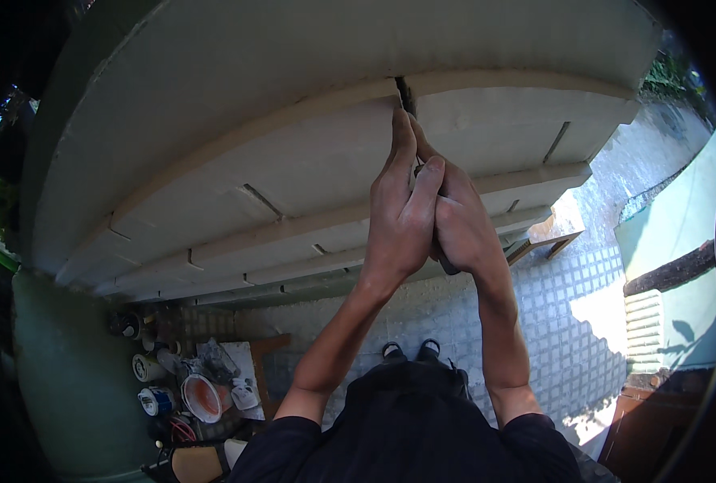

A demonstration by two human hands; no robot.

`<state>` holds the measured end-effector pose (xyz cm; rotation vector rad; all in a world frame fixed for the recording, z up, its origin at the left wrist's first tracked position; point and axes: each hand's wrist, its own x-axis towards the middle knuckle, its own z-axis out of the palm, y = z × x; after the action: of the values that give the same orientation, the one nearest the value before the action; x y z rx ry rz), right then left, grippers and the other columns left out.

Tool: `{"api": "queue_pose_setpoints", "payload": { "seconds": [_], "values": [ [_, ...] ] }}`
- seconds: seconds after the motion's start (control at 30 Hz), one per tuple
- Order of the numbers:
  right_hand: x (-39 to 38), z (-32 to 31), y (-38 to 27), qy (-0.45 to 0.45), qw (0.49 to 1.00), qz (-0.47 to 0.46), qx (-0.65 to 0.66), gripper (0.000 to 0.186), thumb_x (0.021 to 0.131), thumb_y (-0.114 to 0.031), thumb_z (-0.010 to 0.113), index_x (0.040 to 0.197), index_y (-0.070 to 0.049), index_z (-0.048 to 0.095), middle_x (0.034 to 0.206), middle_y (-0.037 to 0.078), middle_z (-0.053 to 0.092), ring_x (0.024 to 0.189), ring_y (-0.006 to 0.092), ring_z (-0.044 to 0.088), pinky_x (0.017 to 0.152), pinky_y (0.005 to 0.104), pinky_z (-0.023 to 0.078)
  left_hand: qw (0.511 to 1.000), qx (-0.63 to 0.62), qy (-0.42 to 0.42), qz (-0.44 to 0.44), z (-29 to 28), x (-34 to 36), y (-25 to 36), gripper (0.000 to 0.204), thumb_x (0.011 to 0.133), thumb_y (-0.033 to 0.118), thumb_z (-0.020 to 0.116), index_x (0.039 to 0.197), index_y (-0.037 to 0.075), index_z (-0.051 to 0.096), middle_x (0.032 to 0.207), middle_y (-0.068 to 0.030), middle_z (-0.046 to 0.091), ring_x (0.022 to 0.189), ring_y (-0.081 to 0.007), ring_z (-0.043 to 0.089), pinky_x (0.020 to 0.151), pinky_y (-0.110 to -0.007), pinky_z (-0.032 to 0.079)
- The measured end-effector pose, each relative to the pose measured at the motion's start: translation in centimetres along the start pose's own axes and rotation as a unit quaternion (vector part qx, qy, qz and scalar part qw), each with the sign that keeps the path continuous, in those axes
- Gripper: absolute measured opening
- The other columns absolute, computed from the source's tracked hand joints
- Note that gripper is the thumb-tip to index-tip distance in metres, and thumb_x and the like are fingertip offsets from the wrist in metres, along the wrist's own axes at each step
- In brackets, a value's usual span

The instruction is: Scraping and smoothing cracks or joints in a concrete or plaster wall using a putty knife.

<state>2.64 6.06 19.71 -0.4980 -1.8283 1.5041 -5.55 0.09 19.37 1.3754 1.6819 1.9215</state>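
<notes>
Both of my arms reach up to a pale wall [309, 149] with raised horizontal bands. My right hand [464, 217] is closed round a hand tool [448, 266], whose dark handle end shows below the palm. A thin bit of the tool shows between the hands; its working end is hidden, so I cannot tell its kind. My left hand [400, 213] presses against the right one from the left, its thumb laid across and its fingers closed along the tool. Just above the fingertips, a dark upright groove [406, 94] cuts through the upper band.
More short grooves [261, 201] mark the wall on both sides. At lower left stand several buckets, one with a reddish inside [205, 398], beside a small table [249, 374]. A wooden bench [547, 233] stands at right on the tiled floor [563, 282].
</notes>
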Motion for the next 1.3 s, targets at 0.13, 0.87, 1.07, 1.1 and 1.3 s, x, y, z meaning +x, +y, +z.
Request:
{"api": "queue_pose_setpoints", "payload": {
  "seconds": [0.13,0.87,1.07,1.1,1.3],
  "values": [
    [0.0,-0.5,-1.2,-0.043,0.997,0.062,0.016,0.040,0.086,-0.015,0.044,0.116,0.009,0.056,0.092,0.026,0.066,0.082,0.0335,0.065,0.076,0.0408,0.050,1.000,0.017,-0.008,-0.012,0.1,0.2,1.2,0.067,0.097,0.020,0.047,0.150,-0.014,0.024,0.152,-0.0344,0.035,0.144,-0.0393,0.035,0.118,-0.037,0.026],
    [1.2,-2.7,-1.7,-0.115,0.991,0.069,0.005,0.067,0.082,-0.010,0.042,0.149,-0.007,0.043,0.066,0.010,0.056,0.045,0.0166,0.051,0.042,0.0318,0.041,0.998,0.066,-0.010,-0.022,1.3,0.0,0.0,0.076,0.101,0.035,0.046,0.151,-0.015,0.016,0.146,-0.0341,0.039,0.137,-0.0349,0.039,0.115,-0.036,0.029],
    [1.9,-2.4,-0.3,-0.130,0.990,0.056,0.022,0.076,0.080,-0.007,0.042,0.156,-0.011,0.034,0.067,0.008,0.056,0.045,0.0149,0.050,0.042,0.0307,0.041,0.998,0.025,0.000,-0.054,1.3,0.2,0.6,0.076,0.102,0.034,0.045,0.149,-0.017,0.016,0.156,-0.0366,0.022,0.147,-0.0422,0.025,0.120,-0.038,0.023],
    [2.5,-2.3,1.3,-0.107,0.994,-0.003,0.020,0.076,0.081,-0.007,0.042,0.156,-0.012,0.033,0.067,0.008,0.055,0.046,0.0143,0.049,0.043,0.0303,0.042,0.998,0.012,0.001,-0.060,1.6,0.3,0.6,0.076,0.102,0.035,0.045,0.149,-0.017,0.017,0.156,-0.0358,0.023,0.147,-0.0417,0.026,0.119,-0.038,0.023],
    [2.9,-1.2,1.4,-0.084,0.995,-0.030,0.034,0.075,0.084,-0.008,0.041,0.158,-0.016,0.030,0.067,0.006,0.053,0.048,0.0130,0.049,0.045,0.0300,0.043,0.992,-0.009,-0.015,-0.122,0.5,0.3,1.5,0.073,0.102,0.034,0.046,0.150,-0.014,0.020,0.154,-0.0353,0.029,0.144,-0.0409,0.033,0.116,-0.038,0.029]
  ]
}}
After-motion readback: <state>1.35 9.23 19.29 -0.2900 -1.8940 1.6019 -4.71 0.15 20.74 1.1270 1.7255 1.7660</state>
